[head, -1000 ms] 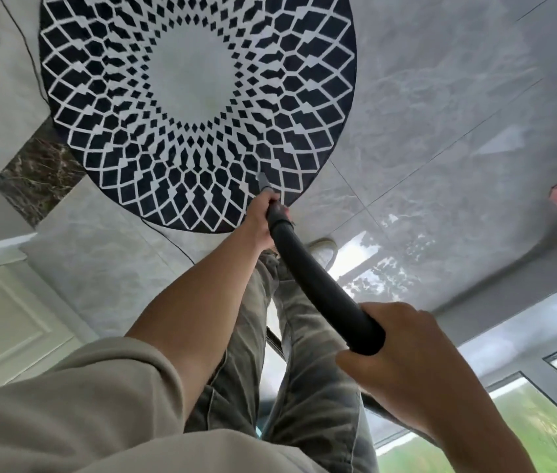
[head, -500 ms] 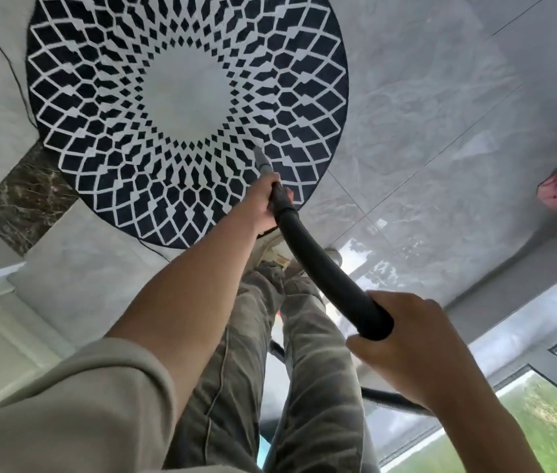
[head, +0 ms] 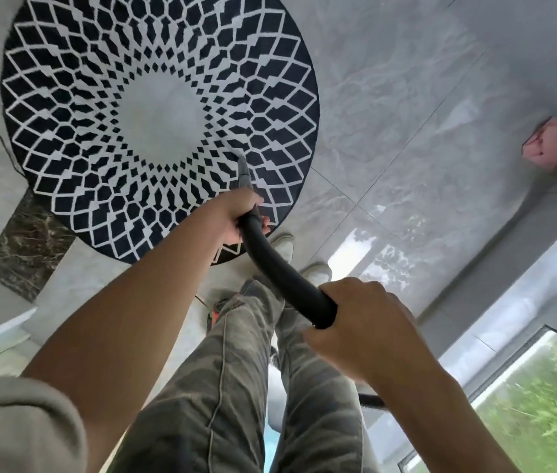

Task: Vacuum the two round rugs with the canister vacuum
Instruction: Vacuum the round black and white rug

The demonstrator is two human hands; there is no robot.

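Round rug [head: 99,97] under the nozzle, both grips on the hose.
I saw the black-and-white rug lying flat on the grey tiled floor [head: 406,97], with the grey nozzle [head: 243,169] tip down on its pattern just outside the pale centre, toward the rug's near side. I had the left grip [head: 236,213] wrapped tight round the black hose [head: 277,268] just behind the nozzle, over the rug's near edge. The right grip [head: 366,326] was curled round the hose farther back, off the rug. A pale shoe [head: 282,242] stood at the rug's near edge; a pink object [head: 551,143] lay well to its right.
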